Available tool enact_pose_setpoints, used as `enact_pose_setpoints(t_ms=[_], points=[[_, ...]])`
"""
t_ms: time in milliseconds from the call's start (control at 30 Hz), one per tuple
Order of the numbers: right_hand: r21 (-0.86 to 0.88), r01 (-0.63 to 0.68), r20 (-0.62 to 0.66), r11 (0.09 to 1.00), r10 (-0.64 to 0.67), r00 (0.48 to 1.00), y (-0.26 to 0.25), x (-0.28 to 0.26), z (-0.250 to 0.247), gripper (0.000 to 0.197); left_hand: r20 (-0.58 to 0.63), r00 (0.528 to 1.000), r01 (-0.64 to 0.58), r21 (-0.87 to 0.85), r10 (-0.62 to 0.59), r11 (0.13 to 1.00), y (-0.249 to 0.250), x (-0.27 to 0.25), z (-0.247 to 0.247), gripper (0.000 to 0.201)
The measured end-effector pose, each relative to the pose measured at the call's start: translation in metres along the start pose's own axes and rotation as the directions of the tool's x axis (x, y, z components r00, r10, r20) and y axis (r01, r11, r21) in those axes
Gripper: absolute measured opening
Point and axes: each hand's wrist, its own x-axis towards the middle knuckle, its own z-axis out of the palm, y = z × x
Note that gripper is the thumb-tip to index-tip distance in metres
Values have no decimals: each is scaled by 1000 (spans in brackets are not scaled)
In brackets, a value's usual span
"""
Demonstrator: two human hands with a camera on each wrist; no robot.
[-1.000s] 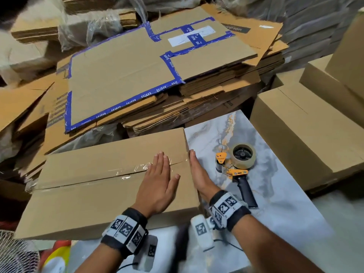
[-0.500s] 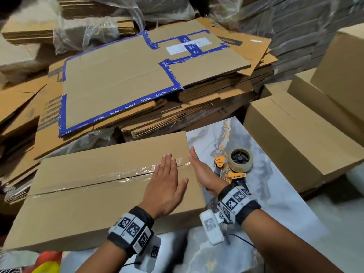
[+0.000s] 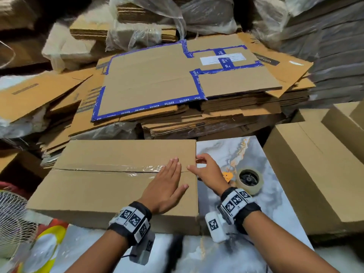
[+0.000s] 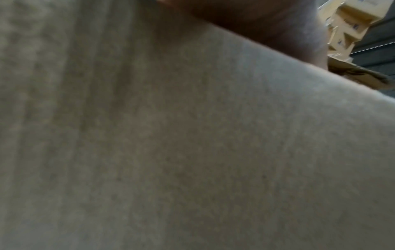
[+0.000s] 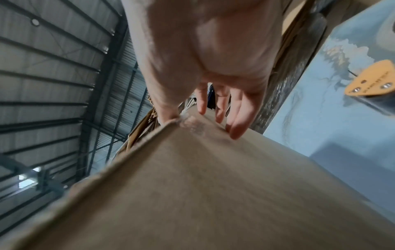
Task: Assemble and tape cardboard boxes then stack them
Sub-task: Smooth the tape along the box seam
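Observation:
A closed cardboard box (image 3: 110, 184) lies on the marble-patterned table (image 3: 226, 150), with clear tape (image 3: 137, 168) running along its top seam. My left hand (image 3: 167, 184) lies flat, fingers straight, on the box top near the right end of the seam. In the left wrist view only blurred cardboard (image 4: 192, 152) and a bit of the hand show. My right hand (image 3: 206, 170) is at the box's right edge. In the right wrist view, its thumb (image 5: 169, 115) presses the tape end at the top edge and its straight fingers (image 5: 237, 128) rest on the box's side (image 5: 213, 186).
A tape dispenser (image 3: 249, 179) with a clear roll lies on the table just right of my right hand. Assembled boxes (image 3: 315, 174) stand at the right. A pile of flattened cartons (image 3: 177, 85) lies behind, with plastic-wrapped bundles beyond. A wire fan guard (image 3: 11, 219) is at the lower left.
My right hand has gone from lying flat against the box's right end to setting its thumb on the top edge at the seam. The left hand stays flat on the box.

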Motion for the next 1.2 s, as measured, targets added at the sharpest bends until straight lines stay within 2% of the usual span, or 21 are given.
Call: enact_pose_setpoints(t_ms=[67, 100, 167, 267, 333, 433, 500, 567, 667, 733, 800, 833, 867, 900, 967, 1033, 1067, 1100, 1200], points=[[75, -19, 173, 997, 6, 985, 2, -6, -7, 57, -18, 1000, 12, 16, -12, 1000, 2, 0, 1, 77], [82, -22, 208, 996, 4, 978, 3, -5, -10, 59, -18, 1000, 19, 20, -18, 1000, 2, -1, 1, 78], [36, 5, 155, 999, -10, 988, 4, 4, -11, 51, -16, 999, 42, 21, -41, 999, 5, 0, 2, 80], [-63, 35, -50, 997, -39, 998, 3, 11, 1, 29, -18, 997, 79, 0, -79, 997, 9, 0, 2, 79], [-88, 47, -139, 995, -59, 988, 2, 3, 11, 23, -17, 994, 110, 3, -110, 994, 12, 0, 2, 80], [-158, 54, -141, 986, -77, 987, 0, -10, 16, 36, -19, 980, 196, -16, -196, 980, 28, 0, 1, 85], [-234, 80, -90, 969, -103, 991, 3, -7, 14, 39, -22, 981, 193, -38, -194, 980, 43, 5, 3, 82], [-135, 64, -27, 989, -68, 997, 6, -2, 6, 39, -44, 994, 97, -58, -99, 994, 54, 13, 5, 74], [182, -108, 77, 977, 95, 992, 7, 3, -10, 33, -61, 997, 31, -112, -38, 993, 54, 17, 3, 69], [214, -167, 112, 962, 146, 983, 3, 1, -18, 31, -81, 987, 127, -98, -135, 987, 54, 13, 4, 70], [222, -143, 92, 964, 125, 988, -2, -4, -20, 29, -82, 937, 329, -108, -338, 938, 57, 10, 4, 76], [229, -126, 83, 965, 110, 990, -3, -4, -19, 28, -70, 914, 390, -117, -400, 913, 57, 9, 5, 78], [215, -115, 72, 970, 102, 992, -4, -4, -17, 28, -58, 914, 392, -115, -400, 913, 55, 8, 6, 78], [191, -93, 63, 977, 82, 995, -5, -5, -15, 28, -53, 937, 338, -105, -345, 935, 52, 6, 6, 75], [127, -44, 46, 991, 38, 998, -7, -7, -10, 29, -33, 991, 127, -97, -131, 987, 38, 0, 3, 70], [32, 13, 16, 999, -13, 1000, -9, -11, -5, 27, 3, 999, -40, -78, 41, 996, 19, -8, -1, 71], [-21, 39, 12, 999, -39, 999, -9, -14, -2, 27, 3, 998, -56, -54, 56, 997, 12, -10, -1, 72], [-62, 57, 21, 996, -56, 998, -9, -16, 2, 30, -10, 1000, -17, -30, 17, 999, 6, -11, 0, 75], [-134, 80, 41, 988, -75, 996, -12, -20, 11, 38, -47, 975, 215, -38, -217, 976, 5, -11, 3, 85]])
